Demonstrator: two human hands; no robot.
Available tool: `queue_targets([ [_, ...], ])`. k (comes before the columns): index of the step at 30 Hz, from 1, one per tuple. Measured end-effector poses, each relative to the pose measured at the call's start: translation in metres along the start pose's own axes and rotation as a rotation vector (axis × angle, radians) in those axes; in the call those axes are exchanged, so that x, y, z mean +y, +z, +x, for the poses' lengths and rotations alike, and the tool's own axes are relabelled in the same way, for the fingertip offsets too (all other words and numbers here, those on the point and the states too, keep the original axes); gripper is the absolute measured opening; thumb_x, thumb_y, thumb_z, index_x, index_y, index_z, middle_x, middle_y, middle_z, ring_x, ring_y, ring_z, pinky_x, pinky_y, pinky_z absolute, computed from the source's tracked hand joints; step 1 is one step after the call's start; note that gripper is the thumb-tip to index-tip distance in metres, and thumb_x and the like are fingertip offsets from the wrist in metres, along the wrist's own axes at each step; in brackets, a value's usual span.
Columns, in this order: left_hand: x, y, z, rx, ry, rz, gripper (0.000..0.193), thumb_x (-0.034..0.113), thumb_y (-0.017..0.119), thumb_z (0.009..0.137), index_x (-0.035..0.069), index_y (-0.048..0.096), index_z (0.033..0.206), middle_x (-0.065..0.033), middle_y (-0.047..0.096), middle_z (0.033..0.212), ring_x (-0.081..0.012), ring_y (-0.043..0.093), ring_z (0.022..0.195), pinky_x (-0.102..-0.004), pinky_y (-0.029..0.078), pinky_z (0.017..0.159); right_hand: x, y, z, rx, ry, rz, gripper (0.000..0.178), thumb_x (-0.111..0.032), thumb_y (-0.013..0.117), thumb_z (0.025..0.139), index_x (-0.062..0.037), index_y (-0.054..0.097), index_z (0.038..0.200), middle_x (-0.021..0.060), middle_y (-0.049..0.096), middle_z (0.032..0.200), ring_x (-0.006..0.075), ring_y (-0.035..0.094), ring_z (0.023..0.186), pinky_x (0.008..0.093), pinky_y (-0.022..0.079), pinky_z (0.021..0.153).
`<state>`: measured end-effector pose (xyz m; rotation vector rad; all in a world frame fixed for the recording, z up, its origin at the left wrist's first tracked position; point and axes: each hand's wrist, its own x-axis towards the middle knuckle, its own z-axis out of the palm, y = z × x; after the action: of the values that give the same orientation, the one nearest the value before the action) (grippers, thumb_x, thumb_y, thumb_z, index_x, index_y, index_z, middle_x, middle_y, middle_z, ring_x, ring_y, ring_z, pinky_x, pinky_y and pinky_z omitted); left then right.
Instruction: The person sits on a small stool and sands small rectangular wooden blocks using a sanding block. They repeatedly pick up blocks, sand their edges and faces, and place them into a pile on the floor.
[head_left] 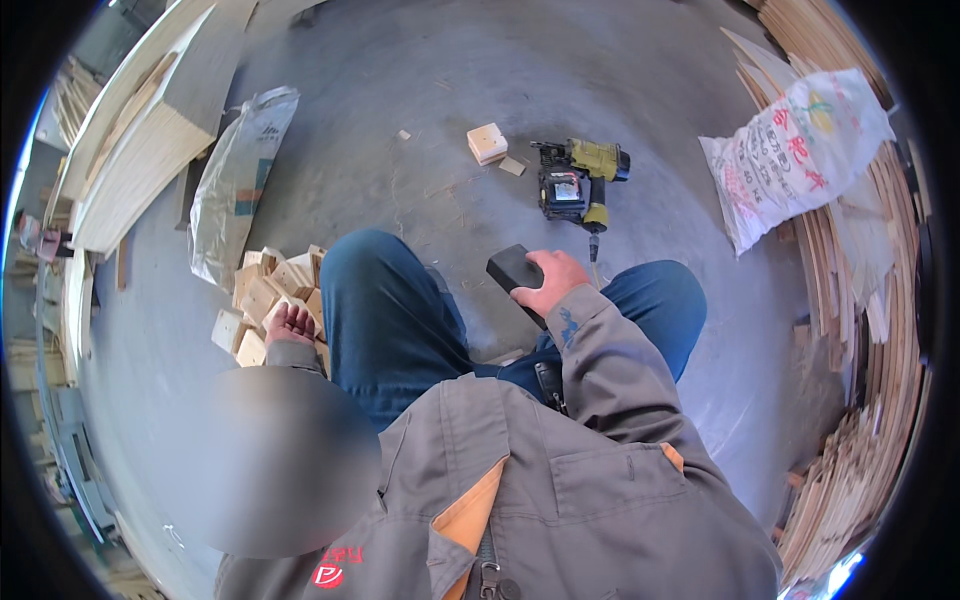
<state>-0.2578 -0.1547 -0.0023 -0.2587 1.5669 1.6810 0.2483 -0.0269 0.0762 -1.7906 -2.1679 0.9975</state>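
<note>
My right hand (558, 283) grips a dark, block-shaped object (515, 268) between thumb and fingers, held between my knees; its exact kind does not show. To the left, my left hand (291, 323) is over a heap of small wooden blocks (257, 298), its fingers loosely bent and nothing visible in them. Whether it touches a block I cannot tell. Ahead on the floor lies a green and black nail gun (585, 182) with a hose fitting at its lower end. Left of it sit a pale stack of wooden pieces (487, 144) and a thin wood chip (512, 166).
A whitish plastic sack (243, 185) stands behind the block heap, beside large stacked boards (150, 150). On the right, a printed white sack (795, 150) leans on piles of long wooden strips (868, 330). Wood scraps dot the grey concrete floor (400, 80).
</note>
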Motion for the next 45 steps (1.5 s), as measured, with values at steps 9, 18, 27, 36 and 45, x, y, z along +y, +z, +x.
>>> queue_targets([
  [9,0.080,0.140,-0.009,-0.306,0.281,0.160,0.026,0.021,0.073,0.094,0.013,0.067,0.118,-0.0024,0.071,0.099,-0.0192,0.069,0.081,-0.0338,0.059,0.071,0.007,-0.010,-0.010,0.098,-0.027,0.050,0.068,-0.041,0.082,0.073,-0.0068,0.066,0.129,0.0205,0.064,0.122,0.0378,0.059,0.118,0.0441,0.047,0.104],
  [18,0.061,0.307,-0.035,-0.624,0.375,0.682,0.064,0.016,0.081,0.086,0.010,0.053,0.144,-0.0113,0.065,0.126,-0.0219,0.068,0.102,-0.0370,0.058,0.084,0.016,-0.017,-0.012,0.168,-0.116,0.189,0.066,-0.035,0.083,0.073,-0.0034,0.065,0.128,0.0217,0.064,0.121,0.0389,0.060,0.115,0.0445,0.049,0.101],
  [27,-0.081,0.410,0.031,-0.732,0.713,1.312,0.111,0.021,0.093,0.064,0.013,0.035,0.158,-0.0203,0.049,0.146,-0.0311,0.057,0.125,-0.0449,0.052,0.102,0.005,-0.052,-0.008,0.124,-0.180,0.411,0.065,-0.028,0.087,0.071,-0.0014,0.065,0.126,0.0210,0.062,0.119,0.0383,0.061,0.108,0.0431,0.051,0.094],
  [36,-0.185,0.498,0.107,-0.771,0.841,1.793,0.124,0.029,0.094,0.057,0.013,0.029,0.161,-0.0180,0.037,0.159,-0.0366,0.040,0.146,-0.0433,0.040,0.118,0.008,-0.081,0.025,0.077,-0.011,0.478,0.069,-0.023,0.092,0.065,-0.0032,0.065,0.126,0.0179,0.060,0.123,0.0346,0.062,0.099,0.0417,0.053,0.085],
  [45,-0.260,0.552,0.152,-0.695,0.885,1.903,0.122,0.027,0.093,0.061,0.013,0.026,0.161,-0.0141,0.032,0.164,-0.0343,0.032,0.151,-0.0422,0.035,0.122,0.030,-0.075,0.047,0.053,0.140,0.511,0.073,-0.025,0.090,0.064,-0.0046,0.064,0.129,0.0208,0.058,0.131,0.0415,0.061,0.111,0.0484,0.049,0.096],
])
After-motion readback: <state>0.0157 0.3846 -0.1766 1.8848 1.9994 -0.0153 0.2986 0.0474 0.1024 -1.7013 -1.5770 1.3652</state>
